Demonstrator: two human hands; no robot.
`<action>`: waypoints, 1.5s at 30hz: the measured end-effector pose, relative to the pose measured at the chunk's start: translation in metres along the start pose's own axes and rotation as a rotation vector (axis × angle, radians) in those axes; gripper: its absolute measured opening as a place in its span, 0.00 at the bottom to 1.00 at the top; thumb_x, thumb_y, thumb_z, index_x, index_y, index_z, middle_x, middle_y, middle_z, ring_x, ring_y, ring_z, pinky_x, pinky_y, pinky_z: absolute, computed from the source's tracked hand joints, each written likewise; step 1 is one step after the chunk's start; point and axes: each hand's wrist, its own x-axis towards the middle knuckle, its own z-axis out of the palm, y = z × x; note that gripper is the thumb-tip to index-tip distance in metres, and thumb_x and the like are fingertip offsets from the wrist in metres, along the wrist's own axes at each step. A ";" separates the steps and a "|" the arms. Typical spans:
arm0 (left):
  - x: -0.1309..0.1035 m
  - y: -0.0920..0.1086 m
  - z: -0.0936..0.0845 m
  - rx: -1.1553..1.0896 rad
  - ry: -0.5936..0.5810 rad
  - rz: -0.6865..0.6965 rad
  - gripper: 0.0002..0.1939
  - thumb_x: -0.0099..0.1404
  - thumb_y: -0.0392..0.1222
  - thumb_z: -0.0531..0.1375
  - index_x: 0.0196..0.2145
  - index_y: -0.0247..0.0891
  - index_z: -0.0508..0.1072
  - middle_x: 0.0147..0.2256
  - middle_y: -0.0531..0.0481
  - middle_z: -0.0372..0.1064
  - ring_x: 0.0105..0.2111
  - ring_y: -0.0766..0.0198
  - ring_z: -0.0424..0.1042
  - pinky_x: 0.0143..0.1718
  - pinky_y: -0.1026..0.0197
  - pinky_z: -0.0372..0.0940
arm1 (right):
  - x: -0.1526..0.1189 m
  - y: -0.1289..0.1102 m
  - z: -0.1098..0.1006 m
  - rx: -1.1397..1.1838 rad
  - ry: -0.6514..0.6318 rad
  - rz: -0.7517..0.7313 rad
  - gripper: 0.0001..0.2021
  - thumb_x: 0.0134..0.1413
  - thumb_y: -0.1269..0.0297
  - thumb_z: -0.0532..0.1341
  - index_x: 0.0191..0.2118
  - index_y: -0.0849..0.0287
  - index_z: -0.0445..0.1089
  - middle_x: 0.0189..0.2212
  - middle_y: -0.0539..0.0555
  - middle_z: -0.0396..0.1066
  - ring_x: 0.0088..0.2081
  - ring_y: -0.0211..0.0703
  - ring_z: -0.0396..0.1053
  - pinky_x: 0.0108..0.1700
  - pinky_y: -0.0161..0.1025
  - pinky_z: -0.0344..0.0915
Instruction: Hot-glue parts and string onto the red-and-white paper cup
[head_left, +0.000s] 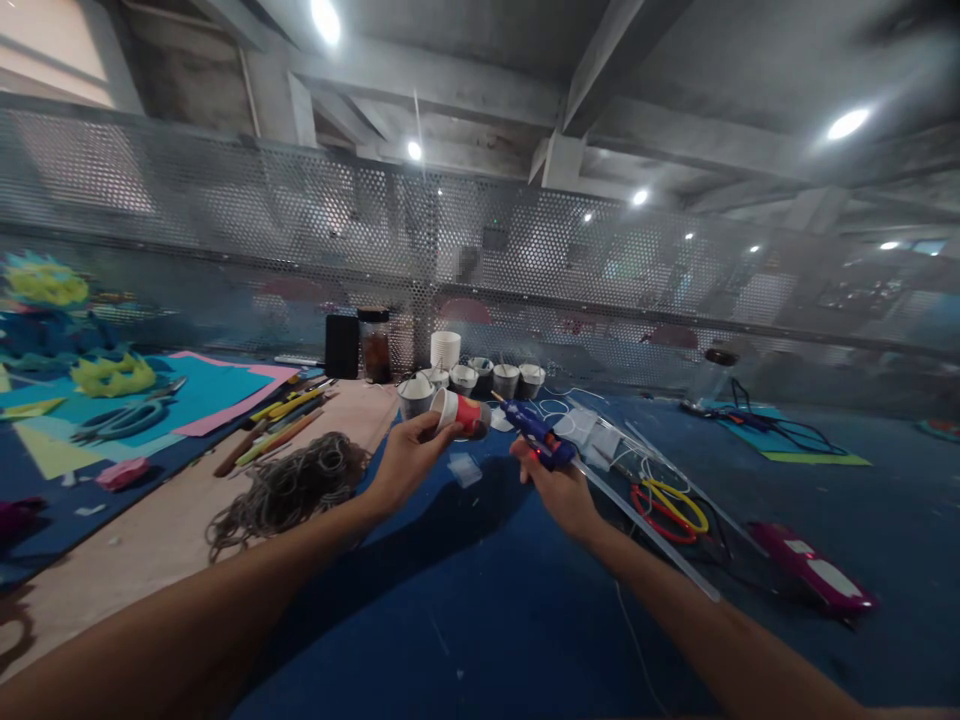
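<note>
My left hand (414,452) is closed round a small paper cup (471,417), red and white, tipped on its side with its base toward the right. In my right hand (559,487) is a blue hot glue gun (536,432), a red light glowing on it. Its nozzle points up and left, close to the cup's base; whether the two touch I cannot tell. A long clear glue stick (645,525) runs out of the gun's back along my forearm. Several cups (505,380) wrapped in grey stand behind, beside a stack of white cups (445,348).
Grey yarn (300,490) lies tangled on the left, near pens (289,405), scissors (127,415) and coloured paper (217,385). Red and yellow scissor handles (671,510) and a magenta device (814,568) lie right. Jars (375,345) stand before the perforated metal screen (495,240).
</note>
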 end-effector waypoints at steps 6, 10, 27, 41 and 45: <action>-0.007 0.004 0.003 0.115 -0.049 0.239 0.10 0.67 0.43 0.62 0.38 0.34 0.80 0.37 0.44 0.78 0.38 0.57 0.75 0.42 0.59 0.68 | 0.008 -0.006 0.006 0.232 0.002 0.014 0.17 0.52 0.46 0.67 0.28 0.55 0.70 0.28 0.50 0.74 0.32 0.44 0.72 0.43 0.40 0.67; -0.012 0.008 0.008 0.018 -0.031 0.103 0.12 0.66 0.45 0.63 0.38 0.34 0.80 0.35 0.47 0.78 0.35 0.58 0.74 0.38 0.61 0.68 | 0.006 -0.007 0.011 0.230 -0.022 0.102 0.16 0.46 0.49 0.70 0.31 0.54 0.68 0.21 0.45 0.68 0.24 0.41 0.66 0.36 0.40 0.66; 0.008 -0.003 -0.006 -0.238 0.069 -0.095 0.15 0.65 0.45 0.64 0.45 0.34 0.80 0.40 0.45 0.80 0.42 0.55 0.77 0.48 0.56 0.69 | -0.001 -0.001 0.015 0.180 -0.143 0.051 0.16 0.53 0.47 0.66 0.33 0.57 0.74 0.25 0.48 0.70 0.24 0.38 0.65 0.31 0.37 0.65; 0.001 0.004 -0.001 -0.114 0.095 -0.091 0.14 0.61 0.48 0.66 0.38 0.34 0.81 0.33 0.49 0.79 0.34 0.58 0.74 0.34 0.61 0.67 | -0.009 -0.005 0.007 -0.057 -0.045 -0.030 0.21 0.59 0.46 0.62 0.22 0.55 0.69 0.23 0.51 0.72 0.28 0.43 0.71 0.36 0.38 0.66; 0.000 0.006 0.000 -0.117 0.082 -0.085 0.13 0.62 0.48 0.66 0.37 0.34 0.81 0.35 0.47 0.80 0.35 0.58 0.75 0.37 0.60 0.68 | -0.009 -0.010 0.008 -0.082 0.002 -0.075 0.19 0.57 0.45 0.63 0.26 0.55 0.73 0.21 0.51 0.72 0.28 0.45 0.71 0.38 0.40 0.67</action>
